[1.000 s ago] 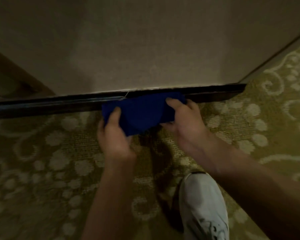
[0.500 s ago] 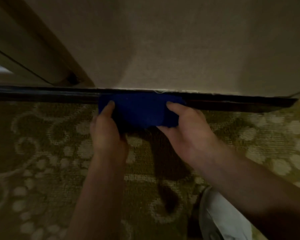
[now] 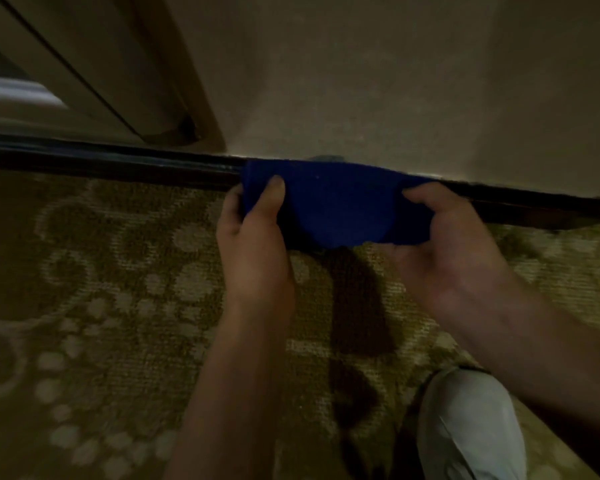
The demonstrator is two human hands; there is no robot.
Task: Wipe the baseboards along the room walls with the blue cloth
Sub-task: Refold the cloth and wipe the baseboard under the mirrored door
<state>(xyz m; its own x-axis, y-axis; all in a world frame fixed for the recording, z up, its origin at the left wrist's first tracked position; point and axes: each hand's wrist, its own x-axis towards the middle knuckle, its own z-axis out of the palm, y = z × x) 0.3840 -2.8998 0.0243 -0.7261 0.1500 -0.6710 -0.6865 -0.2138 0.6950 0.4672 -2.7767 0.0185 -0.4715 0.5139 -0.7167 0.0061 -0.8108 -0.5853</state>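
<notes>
Baseboard (image 3: 118, 161) stretch behind blue cloth (image 3: 336, 206) hidden.

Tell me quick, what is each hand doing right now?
Left hand: grips the blue cloth at its left end.
Right hand: grips its right end.

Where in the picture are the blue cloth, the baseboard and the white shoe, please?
blue cloth (image 3: 333, 206), head view, on the middle of its front face, between the hands.
baseboard (image 3: 118, 162), head view, on the bare dark strip left of the cloth.
white shoe (image 3: 471, 420), head view, on its toe.
</notes>
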